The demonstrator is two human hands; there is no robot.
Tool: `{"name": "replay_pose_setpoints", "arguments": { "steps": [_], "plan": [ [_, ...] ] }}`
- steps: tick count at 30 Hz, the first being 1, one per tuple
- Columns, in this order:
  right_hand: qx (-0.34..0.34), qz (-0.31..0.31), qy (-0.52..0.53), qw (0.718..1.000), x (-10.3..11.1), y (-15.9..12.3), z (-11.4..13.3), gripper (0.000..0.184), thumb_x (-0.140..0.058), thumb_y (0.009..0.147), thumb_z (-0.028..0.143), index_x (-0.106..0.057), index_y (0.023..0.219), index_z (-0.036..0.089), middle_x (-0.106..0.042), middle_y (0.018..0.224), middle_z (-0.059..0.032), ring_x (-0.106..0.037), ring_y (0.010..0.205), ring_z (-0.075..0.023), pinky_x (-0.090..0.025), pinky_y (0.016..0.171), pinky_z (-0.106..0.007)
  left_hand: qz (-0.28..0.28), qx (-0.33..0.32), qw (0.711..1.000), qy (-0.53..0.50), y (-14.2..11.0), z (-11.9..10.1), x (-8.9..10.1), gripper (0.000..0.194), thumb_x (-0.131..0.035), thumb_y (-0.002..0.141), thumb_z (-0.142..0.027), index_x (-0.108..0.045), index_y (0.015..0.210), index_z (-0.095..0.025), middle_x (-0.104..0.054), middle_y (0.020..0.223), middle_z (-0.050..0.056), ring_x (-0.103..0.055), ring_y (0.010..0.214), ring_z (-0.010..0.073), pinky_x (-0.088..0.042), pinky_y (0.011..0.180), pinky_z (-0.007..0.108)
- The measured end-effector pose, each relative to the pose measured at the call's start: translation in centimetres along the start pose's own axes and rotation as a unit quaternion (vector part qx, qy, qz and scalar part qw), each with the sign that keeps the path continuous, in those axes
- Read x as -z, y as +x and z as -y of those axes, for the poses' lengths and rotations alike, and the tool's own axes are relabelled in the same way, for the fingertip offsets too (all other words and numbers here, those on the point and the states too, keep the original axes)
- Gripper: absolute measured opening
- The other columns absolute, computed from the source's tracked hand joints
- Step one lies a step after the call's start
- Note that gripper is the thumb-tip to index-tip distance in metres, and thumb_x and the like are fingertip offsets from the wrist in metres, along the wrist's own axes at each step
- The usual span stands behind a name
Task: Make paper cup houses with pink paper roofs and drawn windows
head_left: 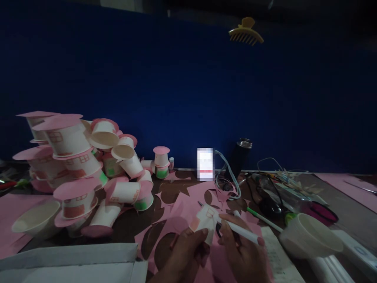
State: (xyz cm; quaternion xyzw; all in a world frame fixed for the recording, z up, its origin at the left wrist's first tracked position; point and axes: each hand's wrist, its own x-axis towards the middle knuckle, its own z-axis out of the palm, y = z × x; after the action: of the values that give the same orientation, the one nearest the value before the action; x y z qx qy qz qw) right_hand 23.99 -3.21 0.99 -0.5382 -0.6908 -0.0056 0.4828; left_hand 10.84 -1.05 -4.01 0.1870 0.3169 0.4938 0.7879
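My left hand (187, 251) is wrapped round a white paper cup (205, 221), which is tilted and has a small reddish window drawn on its side. In my right hand (240, 253) is a white marker pen (243, 232), its tip end close to the cup's right side; I cannot tell whether it touches. Under both hands lie sheets of pink paper (179, 214) with round holes cut out. To the left, paper cups with pink paper discs (69, 135) are piled up, some with drawn windows and green patches.
A stack of paper bowls (312, 236) stands at the right, near a black computer mouse (269, 207) and a green-tipped pen (263, 218). Behind are a lit phone (205, 163) and a dark bottle (240, 159). A white box (70, 263) sits front left.
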Motion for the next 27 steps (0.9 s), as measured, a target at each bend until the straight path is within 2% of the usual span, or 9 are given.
{"name": "replay_pose_setpoints", "arguments": {
  "steps": [5,11,15,27],
  "plan": [
    [-0.027,-0.020,0.055,0.998,0.12,-0.08,-0.02,0.020,-0.046,0.095,0.030,-0.061,0.104,0.020,-0.070,0.073,-0.0023,-0.066,0.052,-0.0138,-0.055,0.049,-0.022,0.010,0.011,1.000,0.006,-0.06,-0.29,-0.17,0.025,-0.081,0.060,-0.025,-0.065,0.070,-0.009,-0.057,0.055,0.000,-0.050,0.050,0.0081,-0.037,0.050,0.020],
    [-0.014,-0.060,0.013,0.998,0.19,0.25,0.36,0.021,-0.048,0.095,0.033,-0.063,0.101,0.020,-0.070,0.064,0.0000,-0.066,0.048,-0.0145,-0.053,0.046,-0.022,0.021,0.006,0.999,0.040,0.12,-0.09,0.05,0.030,-0.080,0.061,-0.034,-0.064,0.068,-0.010,-0.055,0.051,0.000,-0.046,0.043,0.0086,-0.028,0.040,0.021],
    [-0.002,-0.051,0.022,0.998,0.19,0.40,0.45,0.020,-0.048,0.095,0.033,-0.062,0.103,0.020,-0.072,0.067,-0.0004,-0.067,0.048,-0.0142,-0.052,0.044,-0.021,0.022,0.001,0.999,0.049,0.35,0.11,0.20,0.033,-0.080,0.059,-0.037,-0.061,0.063,-0.011,-0.053,0.048,-0.001,-0.043,0.041,0.0083,-0.025,0.037,0.021],
    [-0.016,-0.026,0.012,0.999,-0.09,0.03,-0.12,0.021,-0.047,0.095,0.032,-0.062,0.103,0.019,-0.074,0.080,-0.0039,-0.069,0.051,-0.0136,-0.054,0.048,-0.021,0.007,0.012,0.998,0.054,0.30,0.07,0.03,0.038,-0.083,0.054,-0.041,-0.063,0.065,-0.011,-0.053,0.046,-0.001,-0.044,0.039,0.0083,-0.025,0.036,0.021]
  ]
}}
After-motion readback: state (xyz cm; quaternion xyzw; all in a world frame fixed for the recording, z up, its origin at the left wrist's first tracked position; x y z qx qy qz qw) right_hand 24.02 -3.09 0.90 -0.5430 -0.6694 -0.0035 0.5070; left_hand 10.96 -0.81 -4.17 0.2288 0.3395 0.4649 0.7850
